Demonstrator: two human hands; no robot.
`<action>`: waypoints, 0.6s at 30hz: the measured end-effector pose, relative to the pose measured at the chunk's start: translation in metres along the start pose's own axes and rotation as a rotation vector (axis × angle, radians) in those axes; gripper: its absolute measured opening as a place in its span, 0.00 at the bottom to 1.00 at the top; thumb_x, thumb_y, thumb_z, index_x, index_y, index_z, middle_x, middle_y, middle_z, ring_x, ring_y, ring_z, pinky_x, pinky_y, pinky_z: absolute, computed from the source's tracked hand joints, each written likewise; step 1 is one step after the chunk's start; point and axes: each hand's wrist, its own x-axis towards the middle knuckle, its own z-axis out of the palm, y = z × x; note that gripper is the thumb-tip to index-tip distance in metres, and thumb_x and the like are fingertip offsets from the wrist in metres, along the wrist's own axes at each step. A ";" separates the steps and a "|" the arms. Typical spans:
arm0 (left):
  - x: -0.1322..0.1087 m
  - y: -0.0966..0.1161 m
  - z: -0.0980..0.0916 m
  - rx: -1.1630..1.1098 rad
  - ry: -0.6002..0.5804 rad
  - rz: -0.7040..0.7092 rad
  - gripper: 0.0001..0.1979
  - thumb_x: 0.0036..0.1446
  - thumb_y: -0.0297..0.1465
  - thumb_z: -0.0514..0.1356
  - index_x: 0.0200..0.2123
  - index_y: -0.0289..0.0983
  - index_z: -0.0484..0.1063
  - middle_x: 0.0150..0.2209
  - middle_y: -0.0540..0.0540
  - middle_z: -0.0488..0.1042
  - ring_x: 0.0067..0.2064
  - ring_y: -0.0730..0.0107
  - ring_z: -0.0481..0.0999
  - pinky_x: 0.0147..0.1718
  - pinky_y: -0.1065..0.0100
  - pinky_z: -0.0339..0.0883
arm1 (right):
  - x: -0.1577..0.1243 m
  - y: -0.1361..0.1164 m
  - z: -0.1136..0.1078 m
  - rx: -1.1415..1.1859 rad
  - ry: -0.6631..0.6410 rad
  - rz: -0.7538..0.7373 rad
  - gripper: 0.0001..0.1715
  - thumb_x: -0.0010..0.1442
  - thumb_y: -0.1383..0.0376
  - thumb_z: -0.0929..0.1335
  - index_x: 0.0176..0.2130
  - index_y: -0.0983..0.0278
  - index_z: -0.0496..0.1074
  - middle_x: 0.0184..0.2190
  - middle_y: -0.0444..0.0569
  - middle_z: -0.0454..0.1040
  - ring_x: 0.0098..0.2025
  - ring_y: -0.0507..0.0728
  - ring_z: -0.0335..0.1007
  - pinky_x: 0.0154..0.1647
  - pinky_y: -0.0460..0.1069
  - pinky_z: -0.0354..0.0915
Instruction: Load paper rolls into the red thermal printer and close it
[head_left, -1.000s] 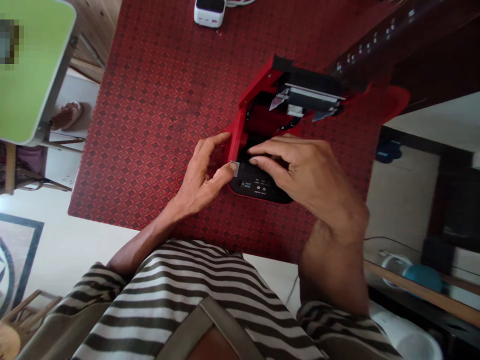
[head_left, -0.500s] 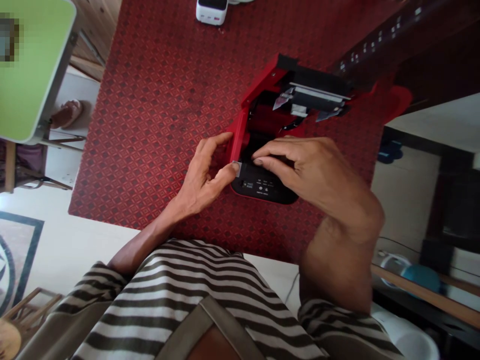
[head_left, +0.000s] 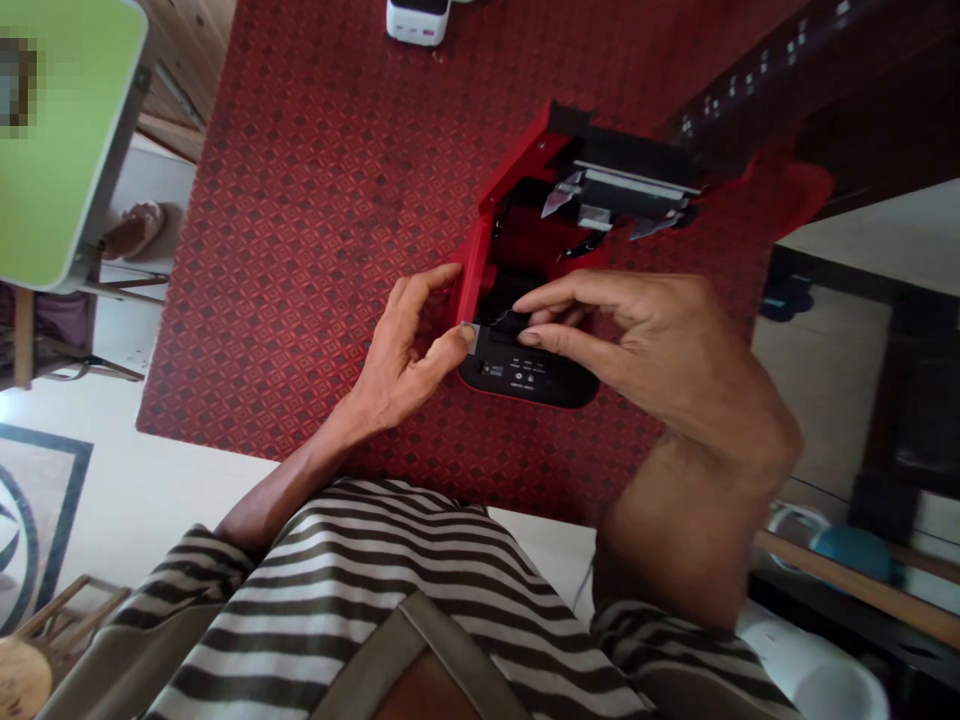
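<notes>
Looking down on a red diamond-patterned tablecloth (head_left: 315, 250), with a green-topped table (head_left: 67, 140) beyond its left edge. A red-and-black compact printer (head_left: 525, 378) sits near the cloth's near edge, lid hinged open. The left hand (head_left: 401, 350) is half open, thumb tip on a small grey tab (head_left: 470, 338); the right hand (head_left: 645, 350) curls over the open compartment, its hold unclear.

**Right hand (head_left: 660, 350) shifts back**
Its fingers (head_left: 555, 290) spread wider over the red printer (head_left: 525, 380), and a thin dark wire (head_left: 506, 320) now shows just beside them.
</notes>
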 end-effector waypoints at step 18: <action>0.000 0.005 -0.003 0.059 0.027 0.068 0.32 0.86 0.62 0.67 0.79 0.53 0.77 0.77 0.38 0.83 0.78 0.36 0.82 0.82 0.32 0.75 | -0.005 -0.010 0.010 -0.099 0.175 -0.029 0.18 0.84 0.58 0.71 0.53 0.40 0.94 0.53 0.44 0.97 0.55 0.75 0.96 0.61 0.75 0.88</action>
